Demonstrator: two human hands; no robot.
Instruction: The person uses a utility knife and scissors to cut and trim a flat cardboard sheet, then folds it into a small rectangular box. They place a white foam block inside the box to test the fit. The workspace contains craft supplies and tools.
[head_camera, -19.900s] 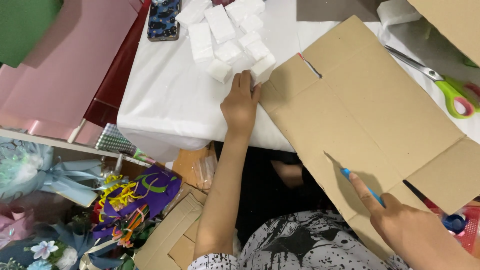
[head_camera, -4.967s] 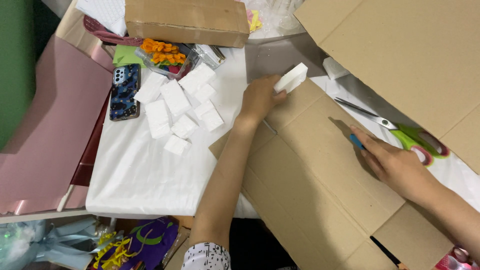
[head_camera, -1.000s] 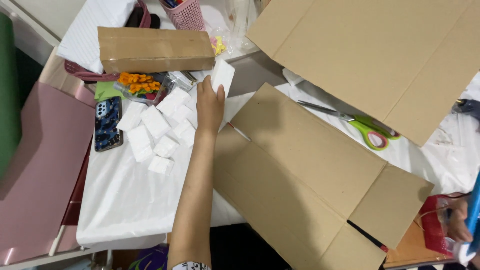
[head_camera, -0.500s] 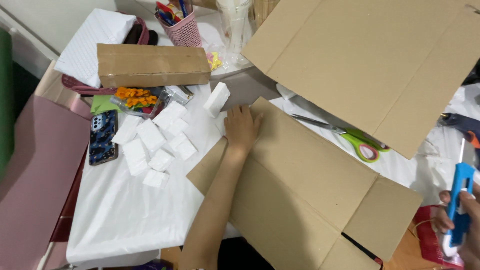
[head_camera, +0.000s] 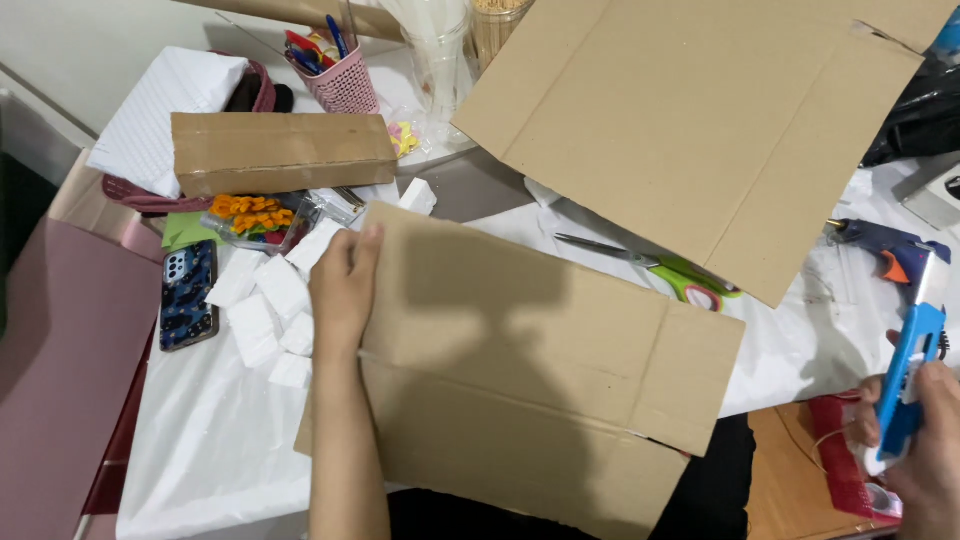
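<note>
The biggest thing is a large flat brown cardboard sheet (head_camera: 700, 130) that leans up behind both hands, past the far side of the table. Just under it, in front of the person, lies a second flat brown cardboard sheet with fold lines (head_camera: 540, 370). There are two big sheets in all.

The left hand (head_camera: 345, 290) grips the left edge of that lower sheet, fingers curled over the top and thumb side along the edge — likely to keep the sheet from sliding on the white plastic table cover (head_camera: 200, 440).

Behind the left hand sits one long brown cardboard box (head_camera: 282, 152). To the left of the left hand lies one dark patterned phone (head_camera: 188, 295), flat and out of the way.

The right hand (head_camera: 925, 450) is low at the right edge, well apart from the sheet. It is closed around one blue and white craft knife (head_camera: 905, 385), held up and away from the cardboard.

Between the two hands, farther back, lie one pair of green-handled scissors (head_camera: 660, 268), half under the leaning sheet.

Touching the left hand's left side is a bunch of small white foam blocks (head_camera: 262, 310) — about seven, plus one more behind the sheet's far corner.
</note>
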